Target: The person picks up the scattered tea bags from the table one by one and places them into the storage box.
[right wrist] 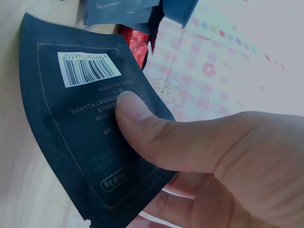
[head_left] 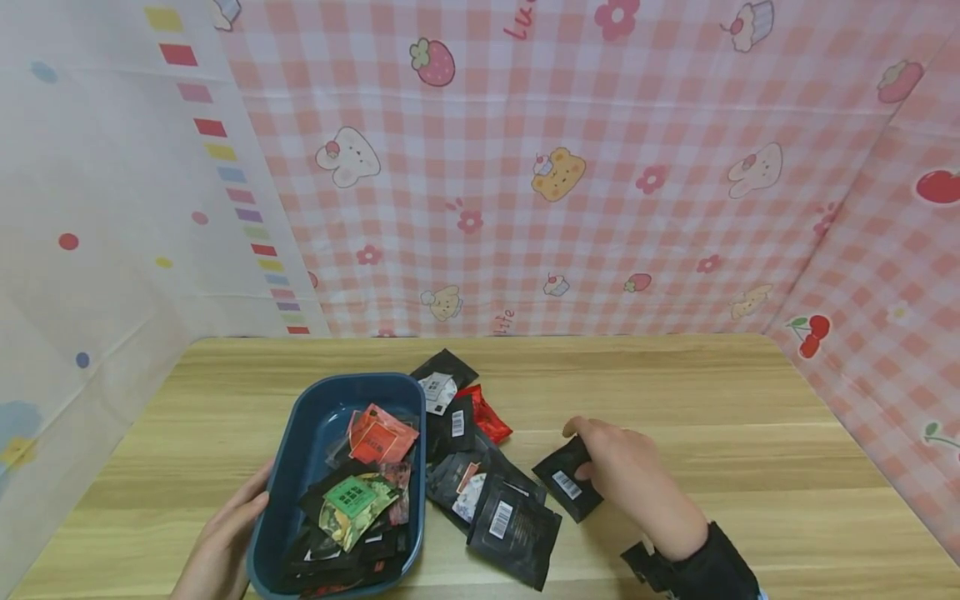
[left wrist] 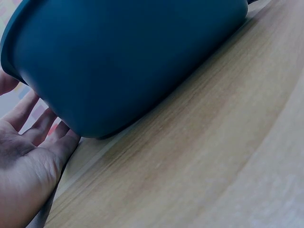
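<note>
My right hand (head_left: 641, 483) pinches a black sachet (head_left: 564, 477) over the table, right of the pile. Up close in the right wrist view, the thumb (right wrist: 137, 114) presses on the sachet's printed back, which has a white barcode label; the other fingers lie behind it. At the left, my left hand (head_left: 225, 533) rests against the outside of a dark blue plastic bin (head_left: 315, 429), fingers extended along its wall in the left wrist view. Inside the bin lie several sachets, among them an orange-red sachet (head_left: 381, 435) and a black one with a green label (head_left: 352, 497).
Right beside the bin, loose sachets overlap on the wooden table (head_left: 675, 383): a black barcoded one (head_left: 516, 529), a red one (head_left: 491, 417) and several others. A small black piece (head_left: 637, 560) lies by the right sleeve. Patterned cloth (head_left: 480, 250) hangs behind and on both sides.
</note>
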### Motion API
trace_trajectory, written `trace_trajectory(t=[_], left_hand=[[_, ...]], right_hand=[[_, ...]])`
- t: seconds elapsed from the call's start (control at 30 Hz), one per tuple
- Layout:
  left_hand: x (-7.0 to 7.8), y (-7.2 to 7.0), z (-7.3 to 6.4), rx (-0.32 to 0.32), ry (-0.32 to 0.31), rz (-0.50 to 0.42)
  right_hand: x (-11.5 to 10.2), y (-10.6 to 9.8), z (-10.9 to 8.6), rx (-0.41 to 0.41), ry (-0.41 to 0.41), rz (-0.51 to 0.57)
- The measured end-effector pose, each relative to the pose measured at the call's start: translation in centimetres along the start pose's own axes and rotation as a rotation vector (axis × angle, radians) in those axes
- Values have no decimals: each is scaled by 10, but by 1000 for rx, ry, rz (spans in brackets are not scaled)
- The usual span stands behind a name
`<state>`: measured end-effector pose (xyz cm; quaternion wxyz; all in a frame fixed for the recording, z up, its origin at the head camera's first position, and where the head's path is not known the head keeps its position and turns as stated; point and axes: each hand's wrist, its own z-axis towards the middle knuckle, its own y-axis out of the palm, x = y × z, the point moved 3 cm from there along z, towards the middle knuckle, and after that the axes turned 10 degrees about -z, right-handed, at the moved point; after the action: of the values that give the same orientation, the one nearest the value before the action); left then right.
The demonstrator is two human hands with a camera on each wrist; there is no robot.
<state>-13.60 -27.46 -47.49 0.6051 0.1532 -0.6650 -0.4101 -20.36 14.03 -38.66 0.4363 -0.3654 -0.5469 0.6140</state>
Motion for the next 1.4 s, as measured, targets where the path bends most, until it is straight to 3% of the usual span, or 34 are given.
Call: trace_trajectory(t=[0.3,0.6,0.77,1.0,1.4], left_hand=[[0,-1,-1,49,-24,35],[0,4,0,-15,17,-22],[0,4,0,-13,18,-8],[0,2,-1,13,9,13],[0,-2,-2,29,-25,31]], right_hand=[[0,-14,-4,81,0,10],[1,-22,-2,162,-5,50],[-2,-25,1,218,-17,60],[-15,-29,5,250,-66,64],[-53,-44,21,278,-74,133]])
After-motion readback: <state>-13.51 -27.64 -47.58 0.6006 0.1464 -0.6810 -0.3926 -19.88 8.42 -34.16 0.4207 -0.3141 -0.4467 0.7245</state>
